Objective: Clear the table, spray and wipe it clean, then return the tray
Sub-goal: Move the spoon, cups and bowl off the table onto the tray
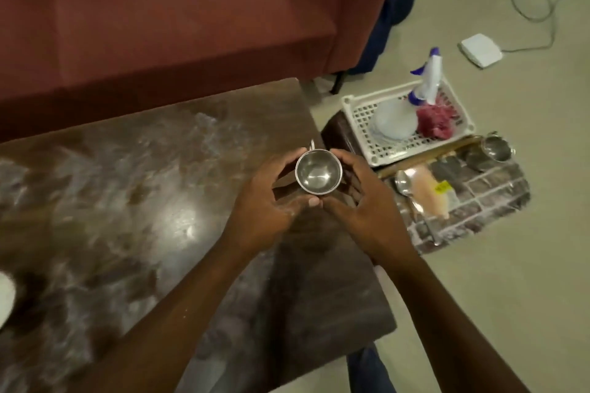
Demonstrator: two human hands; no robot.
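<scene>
Left hand [268, 201] and right hand [360, 201] both curled round a small round stainless-steel cup [318, 172], over the right part of the dust-smeared dark wooden table [127, 185]; brick-patterned rectangular tray [498, 198] lay farther right.

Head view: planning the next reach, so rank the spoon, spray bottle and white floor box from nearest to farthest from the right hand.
1. Spoon, on the tray just right of the right hand holding the steel cup.
2. Spray bottle, in the white basket beyond.
3. White box, on the floor, far right.
</scene>
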